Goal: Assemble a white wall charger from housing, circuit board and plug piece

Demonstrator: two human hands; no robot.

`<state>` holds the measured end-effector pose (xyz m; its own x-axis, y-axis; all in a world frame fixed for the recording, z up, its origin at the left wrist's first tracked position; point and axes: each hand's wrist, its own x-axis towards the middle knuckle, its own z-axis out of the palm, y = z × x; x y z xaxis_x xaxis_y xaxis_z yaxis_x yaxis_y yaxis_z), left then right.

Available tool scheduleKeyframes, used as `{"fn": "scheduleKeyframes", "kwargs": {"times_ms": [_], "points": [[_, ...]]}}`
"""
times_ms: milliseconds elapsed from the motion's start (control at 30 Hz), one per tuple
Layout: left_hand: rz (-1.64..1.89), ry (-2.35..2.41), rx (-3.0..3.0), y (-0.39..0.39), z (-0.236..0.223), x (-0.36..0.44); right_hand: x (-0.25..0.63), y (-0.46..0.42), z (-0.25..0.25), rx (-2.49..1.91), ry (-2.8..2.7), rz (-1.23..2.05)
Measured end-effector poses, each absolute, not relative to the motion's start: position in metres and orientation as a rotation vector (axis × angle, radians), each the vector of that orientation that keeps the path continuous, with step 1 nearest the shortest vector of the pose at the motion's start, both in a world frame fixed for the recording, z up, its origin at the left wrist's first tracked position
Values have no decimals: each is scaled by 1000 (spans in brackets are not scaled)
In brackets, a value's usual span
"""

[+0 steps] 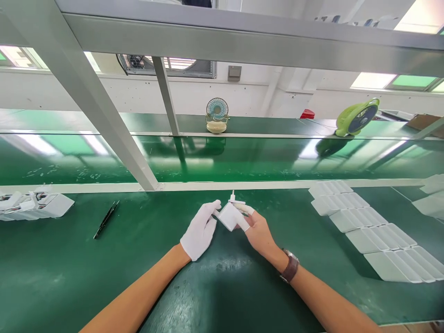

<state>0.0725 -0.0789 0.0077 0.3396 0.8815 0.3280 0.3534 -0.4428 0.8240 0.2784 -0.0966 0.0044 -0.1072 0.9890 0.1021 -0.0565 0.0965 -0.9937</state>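
A small white square case [230,216] is held above the green bench, tilted so that one corner points down. My right hand [258,231], with white covers on some fingertips and a watch at the wrist, grips it from the right. At its left corner, my left hand [200,231] in a white glove pinches the edge with closed fingers. A small white part with a narrow stub [233,198] sits at the case's upper edge, by my right fingertips. Whether it is joined to the case, I cannot tell.
Rows of white cases [374,231] stand at the right. Slim black tweezers [106,219] and a white tray of small parts [38,206] lie at the left. Past a metal frame [114,111], a small fan [217,113] and a green fan [357,118] stand on a ledge.
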Motion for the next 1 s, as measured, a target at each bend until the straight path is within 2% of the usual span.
{"fn": "scheduleKeyframes", "kwargs": {"times_ms": [100,233,600,1000], "points": [[1021,1030,2052,-91,16,82,276,-98,10,-921,-972,1611],[1034,1079,2144,-95,16,91,271,-103,14,-834,-878,1807],[1023,1012,2167,-91,35,93,269,-104,13,-897,-863,1838],[1005,992,2202,-90,34,92,267,-105,17,-932,-904,1835]]}}
